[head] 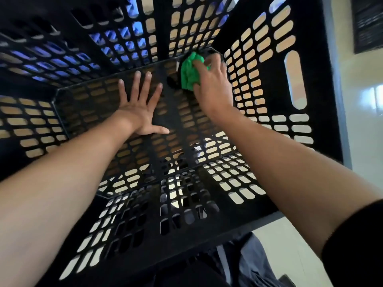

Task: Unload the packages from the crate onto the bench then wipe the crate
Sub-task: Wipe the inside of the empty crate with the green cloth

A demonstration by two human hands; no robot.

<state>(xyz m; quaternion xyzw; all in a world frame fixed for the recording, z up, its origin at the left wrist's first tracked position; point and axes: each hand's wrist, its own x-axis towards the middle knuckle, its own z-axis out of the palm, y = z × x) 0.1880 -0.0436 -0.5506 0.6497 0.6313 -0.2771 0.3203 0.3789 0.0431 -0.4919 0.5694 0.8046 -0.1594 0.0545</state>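
Observation:
A black slotted plastic crate [310,83] fills the view, and I look down into it. Both my arms reach inside. My left hand [139,108] lies flat on the crate's floor with its fingers spread, holding nothing. My right hand [211,85] presses a crumpled green cloth [189,72] into the far right corner of the floor. No packages show inside the crate.
Through the far slots a wooden surface and something blue show. Pale tiled floor [364,125] lies to the right of the crate. Dark trousers and grey fabric [255,257] show below the near wall. A dark panel [367,23] hangs at the top right.

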